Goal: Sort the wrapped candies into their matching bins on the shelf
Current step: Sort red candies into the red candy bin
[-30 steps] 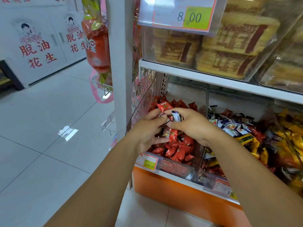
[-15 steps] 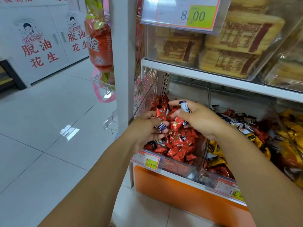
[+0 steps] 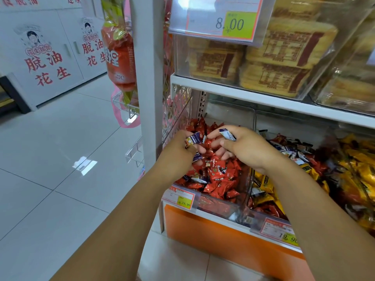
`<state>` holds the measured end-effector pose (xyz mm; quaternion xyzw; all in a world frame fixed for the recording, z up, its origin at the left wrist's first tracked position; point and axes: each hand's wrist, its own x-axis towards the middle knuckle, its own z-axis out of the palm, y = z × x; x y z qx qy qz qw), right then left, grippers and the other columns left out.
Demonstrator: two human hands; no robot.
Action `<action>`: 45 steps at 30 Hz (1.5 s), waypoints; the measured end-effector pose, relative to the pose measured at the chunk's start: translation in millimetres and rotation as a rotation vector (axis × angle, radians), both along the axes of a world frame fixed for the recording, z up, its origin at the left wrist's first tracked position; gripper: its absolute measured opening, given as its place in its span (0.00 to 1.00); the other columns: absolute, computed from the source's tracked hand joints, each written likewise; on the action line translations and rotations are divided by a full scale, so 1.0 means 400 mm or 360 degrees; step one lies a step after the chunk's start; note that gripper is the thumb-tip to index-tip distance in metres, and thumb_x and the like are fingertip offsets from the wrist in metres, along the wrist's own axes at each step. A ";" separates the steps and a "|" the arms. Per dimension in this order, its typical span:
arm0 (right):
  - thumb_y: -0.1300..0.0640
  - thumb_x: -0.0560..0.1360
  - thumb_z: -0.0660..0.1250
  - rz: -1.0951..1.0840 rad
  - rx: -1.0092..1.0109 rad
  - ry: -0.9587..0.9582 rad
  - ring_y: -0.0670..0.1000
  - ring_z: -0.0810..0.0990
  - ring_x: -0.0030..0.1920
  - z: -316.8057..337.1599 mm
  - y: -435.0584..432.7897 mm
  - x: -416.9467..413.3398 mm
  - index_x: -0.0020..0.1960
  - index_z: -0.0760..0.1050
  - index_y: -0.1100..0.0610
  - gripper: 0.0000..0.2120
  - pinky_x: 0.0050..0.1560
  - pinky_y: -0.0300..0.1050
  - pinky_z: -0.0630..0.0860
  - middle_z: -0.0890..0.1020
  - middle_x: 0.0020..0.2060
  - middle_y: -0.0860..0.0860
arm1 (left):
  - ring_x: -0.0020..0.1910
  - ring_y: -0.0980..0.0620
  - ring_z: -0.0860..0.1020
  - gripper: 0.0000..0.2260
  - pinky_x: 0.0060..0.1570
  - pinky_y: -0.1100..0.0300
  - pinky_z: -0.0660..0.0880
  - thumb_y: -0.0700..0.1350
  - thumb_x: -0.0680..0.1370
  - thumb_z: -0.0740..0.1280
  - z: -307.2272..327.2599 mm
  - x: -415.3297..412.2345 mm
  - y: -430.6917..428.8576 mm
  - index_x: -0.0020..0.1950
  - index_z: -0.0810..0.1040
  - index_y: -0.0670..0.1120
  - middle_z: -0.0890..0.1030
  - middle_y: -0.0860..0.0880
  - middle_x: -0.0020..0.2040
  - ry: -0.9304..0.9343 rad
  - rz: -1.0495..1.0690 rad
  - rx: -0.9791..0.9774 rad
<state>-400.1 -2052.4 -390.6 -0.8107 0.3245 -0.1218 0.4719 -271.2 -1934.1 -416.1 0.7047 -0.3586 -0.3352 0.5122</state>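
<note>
So, from my feed: left hand [image 3: 178, 151] has its fingers curled round a dark blue candy [image 3: 193, 138] with a yellowish end, the wrapper sticking out past the thumb. A second dark blue wrapper [image 3: 197, 157] shows just under those fingers, and I honestly can't tell if it's in the grip or just lying on the pile. Right hand [image 3: 245, 149] has a white-and-blue candy [image 3: 227, 134] pinched between thumb and forefinger, with the other fingers loosely bent down toward the heap.

Both hands are over the leftmost clear bin [image 3: 213, 201] on the low shelf, nearly touching each other. That bin is packed with red candies [image 3: 219, 179], with a few dark blue ones mixed in near the front. Its price tag [image 3: 179, 198] reads 24.90.

The next bin [image 3: 261, 218] to the right is a jumble of mixed candies [image 3: 292, 151], white-blue, yellow and red, and it's tagged 19.90 [image 3: 280, 232]. Further right there's a heap of yellow candies [image 3: 361, 165].

Under the bins runs an orange base [image 3: 223, 240]. The upper shelf [image 3: 263, 98] holds clear boxes of yellow wrapped cakes [image 3: 274, 53] behind an 8.00 tag [image 3: 221, 21]. A carrot-shaped pack [image 3: 119, 57] hangs left of the white post [image 3: 148, 78], over a pale tiled floor [image 3: 50, 159].
</note>
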 end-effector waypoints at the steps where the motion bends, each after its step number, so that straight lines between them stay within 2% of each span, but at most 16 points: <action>1: 0.65 0.81 0.57 -0.0016 0.0005 -0.0013 0.49 0.81 0.42 0.002 0.000 -0.006 0.51 0.78 0.46 0.16 0.43 0.42 0.79 0.82 0.50 0.52 | 0.34 0.57 0.81 0.09 0.31 0.64 0.74 0.41 0.82 0.58 0.004 -0.003 0.000 0.62 0.69 0.50 0.83 0.52 0.47 0.0067 0.0015 -0.0013; 5: 0.61 0.81 0.59 -0.0070 -0.0023 -0.0051 0.51 0.80 0.39 0.024 0.005 -0.043 0.51 0.77 0.43 0.14 0.41 0.44 0.79 0.82 0.49 0.49 | 0.37 0.56 0.81 0.07 0.33 0.64 0.75 0.41 0.81 0.62 0.024 -0.019 -0.001 0.54 0.75 0.53 0.82 0.46 0.51 0.0165 0.0009 -0.0047; 10: 0.60 0.81 0.60 -0.0302 -0.0132 -0.0009 0.43 0.75 0.32 0.053 -0.018 -0.156 0.53 0.77 0.44 0.13 0.33 0.38 0.72 0.79 0.40 0.46 | 0.44 0.54 0.80 0.14 0.42 0.61 0.78 0.40 0.82 0.58 0.068 -0.095 -0.028 0.63 0.75 0.53 0.79 0.51 0.56 0.0188 -0.0307 -0.0108; 13: 0.58 0.81 0.60 -0.0471 -0.0218 0.0131 0.47 0.74 0.35 0.048 -0.057 -0.251 0.54 0.78 0.48 0.09 0.35 0.41 0.70 0.76 0.36 0.49 | 0.38 0.56 0.79 0.16 0.32 0.67 0.73 0.40 0.83 0.56 0.091 -0.181 -0.062 0.67 0.73 0.54 0.76 0.57 0.55 -0.0100 -0.0447 -0.0114; 15: 0.58 0.80 0.61 -0.0662 -0.0315 0.0172 0.52 0.74 0.39 0.043 -0.085 -0.302 0.50 0.78 0.57 0.07 0.38 0.43 0.69 0.78 0.39 0.57 | 0.35 0.57 0.78 0.16 0.26 0.72 0.67 0.40 0.83 0.57 0.104 -0.235 -0.113 0.68 0.73 0.52 0.77 0.52 0.55 -0.0348 -0.0434 -0.0185; 18: 0.56 0.79 0.64 -0.0831 -0.0406 0.0200 0.52 0.76 0.42 0.041 -0.108 -0.347 0.54 0.76 0.56 0.06 0.41 0.42 0.70 0.79 0.48 0.56 | 0.43 0.47 0.80 0.14 0.25 0.70 0.66 0.43 0.82 0.59 0.133 -0.294 -0.200 0.67 0.75 0.50 0.80 0.47 0.51 -0.0776 -0.0494 -0.0143; 22: 0.54 0.78 0.66 -0.0639 -0.0484 0.0379 0.53 0.78 0.54 0.044 -0.123 -0.386 0.71 0.66 0.46 0.23 0.51 0.44 0.74 0.72 0.68 0.51 | 0.47 0.46 0.79 0.19 0.39 0.56 0.73 0.47 0.81 0.62 0.165 -0.290 -0.236 0.71 0.69 0.51 0.77 0.37 0.57 -0.1198 -0.0651 0.0075; 25: 0.53 0.80 0.63 -0.0613 -0.0472 0.0333 0.52 0.74 0.63 0.064 -0.124 -0.396 0.71 0.67 0.44 0.20 0.54 0.40 0.70 0.72 0.69 0.48 | 0.58 0.50 0.78 0.18 0.55 0.62 0.73 0.44 0.79 0.64 0.160 -0.217 -0.165 0.70 0.72 0.48 0.78 0.47 0.63 -0.1126 -0.0510 0.0014; 27: 0.56 0.81 0.61 -0.0562 -0.0495 0.0277 0.47 0.73 0.64 0.082 -0.110 -0.385 0.67 0.72 0.46 0.16 0.54 0.35 0.66 0.75 0.65 0.47 | 0.53 0.55 0.79 0.15 0.51 0.66 0.72 0.42 0.79 0.64 0.132 -0.155 -0.090 0.66 0.76 0.51 0.80 0.51 0.61 -0.1071 -0.0471 0.0092; 29: 0.59 0.81 0.60 -0.0438 -0.0494 0.0191 0.37 0.77 0.55 0.095 -0.075 -0.355 0.62 0.76 0.48 0.13 0.46 0.27 0.67 0.79 0.58 0.45 | 0.49 0.54 0.80 0.12 0.42 0.75 0.70 0.41 0.79 0.64 0.097 -0.102 -0.021 0.60 0.80 0.51 0.82 0.50 0.56 -0.1091 -0.0418 0.0238; 31: 0.62 0.80 0.60 -0.0292 -0.0475 0.0174 0.36 0.79 0.48 0.101 -0.028 -0.309 0.58 0.78 0.48 0.13 0.36 0.24 0.70 0.80 0.51 0.40 | 0.50 0.53 0.80 0.12 0.38 0.79 0.67 0.40 0.78 0.64 0.068 -0.062 0.019 0.58 0.82 0.49 0.82 0.50 0.55 -0.1092 -0.0425 0.0373; 34: 0.62 0.80 0.61 -0.0051 -0.0520 0.0233 0.32 0.77 0.32 0.097 0.034 -0.223 0.55 0.80 0.47 0.14 0.26 0.27 0.69 0.78 0.35 0.33 | 0.51 0.55 0.79 0.12 0.43 0.75 0.68 0.40 0.78 0.65 0.035 -0.028 0.041 0.59 0.82 0.49 0.82 0.51 0.54 -0.1106 -0.0459 0.0442; 35: 0.62 0.80 0.61 0.0033 -0.0558 0.0266 0.29 0.74 0.29 0.091 0.049 -0.193 0.56 0.80 0.48 0.14 0.26 0.25 0.67 0.79 0.36 0.33 | 0.53 0.54 0.79 0.12 0.47 0.72 0.69 0.41 0.78 0.66 0.023 -0.021 0.043 0.59 0.81 0.49 0.82 0.51 0.54 -0.1117 -0.0483 0.0451; 38: 0.63 0.80 0.61 0.0225 -0.0699 0.0464 0.32 0.78 0.45 0.058 0.064 -0.102 0.56 0.80 0.46 0.15 0.41 0.25 0.69 0.80 0.59 0.44 | 0.51 0.52 0.78 0.09 0.49 0.66 0.71 0.42 0.76 0.68 -0.026 -0.001 0.030 0.55 0.82 0.44 0.81 0.51 0.51 -0.1177 -0.0610 0.0496; 40: 0.66 0.78 0.62 0.0340 -0.0781 0.0691 0.43 0.78 0.55 0.034 0.055 -0.049 0.57 0.81 0.47 0.17 0.49 0.33 0.71 0.80 0.60 0.47 | 0.50 0.48 0.78 0.09 0.49 0.60 0.72 0.42 0.74 0.70 -0.044 0.004 0.020 0.53 0.82 0.44 0.82 0.47 0.49 -0.1232 -0.0699 0.0527; 45: 0.64 0.75 0.65 0.0603 -0.1003 0.1259 0.51 0.76 0.59 -0.015 0.035 0.030 0.65 0.75 0.44 0.23 0.50 0.39 0.72 0.78 0.62 0.47 | 0.54 0.49 0.75 0.16 0.51 0.60 0.69 0.46 0.72 0.73 -0.060 0.013 -0.006 0.60 0.81 0.49 0.81 0.48 0.53 -0.1262 -0.0735 0.0532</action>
